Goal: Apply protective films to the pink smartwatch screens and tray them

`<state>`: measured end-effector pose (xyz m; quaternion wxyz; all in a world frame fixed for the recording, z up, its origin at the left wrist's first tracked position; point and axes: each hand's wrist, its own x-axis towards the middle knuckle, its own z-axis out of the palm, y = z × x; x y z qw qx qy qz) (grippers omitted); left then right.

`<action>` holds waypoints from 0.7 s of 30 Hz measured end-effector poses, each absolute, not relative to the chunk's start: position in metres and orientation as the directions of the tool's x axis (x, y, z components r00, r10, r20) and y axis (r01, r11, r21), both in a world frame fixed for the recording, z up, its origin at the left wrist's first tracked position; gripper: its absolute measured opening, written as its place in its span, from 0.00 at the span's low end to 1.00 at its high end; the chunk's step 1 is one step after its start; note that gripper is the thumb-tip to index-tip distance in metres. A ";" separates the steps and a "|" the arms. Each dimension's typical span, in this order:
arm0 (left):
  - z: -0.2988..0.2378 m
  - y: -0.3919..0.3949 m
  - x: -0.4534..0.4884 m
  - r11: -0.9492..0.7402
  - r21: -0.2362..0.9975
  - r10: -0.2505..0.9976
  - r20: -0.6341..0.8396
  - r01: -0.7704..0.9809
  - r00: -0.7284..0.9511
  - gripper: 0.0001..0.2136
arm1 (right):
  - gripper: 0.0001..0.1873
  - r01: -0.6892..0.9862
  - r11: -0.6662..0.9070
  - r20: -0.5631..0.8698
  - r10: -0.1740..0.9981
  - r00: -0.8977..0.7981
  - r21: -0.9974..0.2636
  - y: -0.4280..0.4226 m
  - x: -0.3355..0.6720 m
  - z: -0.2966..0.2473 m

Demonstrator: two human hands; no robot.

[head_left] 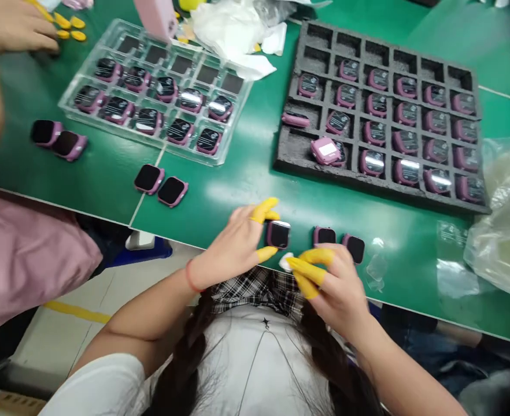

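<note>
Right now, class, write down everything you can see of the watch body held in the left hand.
The watch body is a small rounded square: pink casing, dark glossy screen with a glint along its top edge, no strap. It sits face up at the green table's near edge, pinched by the left hand's yellow-capped fingertips.

clear tray (206,74) sits near black foam tray (294,151).

Bare table gap (255,179) btwn clear tray (91,52) & foam tray (292,151), loose watches (354,248) rt
</note>
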<state>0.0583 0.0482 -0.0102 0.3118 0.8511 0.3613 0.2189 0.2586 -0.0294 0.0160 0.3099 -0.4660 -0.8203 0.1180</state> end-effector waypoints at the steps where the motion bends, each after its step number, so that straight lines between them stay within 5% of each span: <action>1: -0.010 0.050 0.068 -0.555 0.687 0.743 0.158 0.468 0.650 0.27 | 0.14 0.705 0.524 0.418 0.842 -0.341 -0.478 -0.033 0.264 0.019; 5: 0.006 0.061 0.067 -0.642 0.611 0.689 0.193 0.464 0.699 0.27 | 0.16 0.769 0.438 0.452 0.865 -0.219 -0.466 -0.043 0.282 0.022; 11: 0.051 0.093 -0.060 -0.607 0.289 0.790 0.123 0.740 0.600 0.29 | 0.15 0.753 0.420 0.443 0.876 -0.190 -0.507 -0.046 0.286 0.018; 16: 0.038 0.129 -0.117 -0.572 0.296 0.778 -0.098 0.765 0.620 0.28 | 0.15 0.751 0.466 0.461 0.854 -0.242 -0.468 -0.034 0.277 0.018; 21: 0.035 0.114 -0.076 -0.613 0.277 0.770 0.000 0.740 0.638 0.24 | 0.15 0.750 0.460 0.475 0.852 -0.221 -0.476 -0.024 0.260 0.023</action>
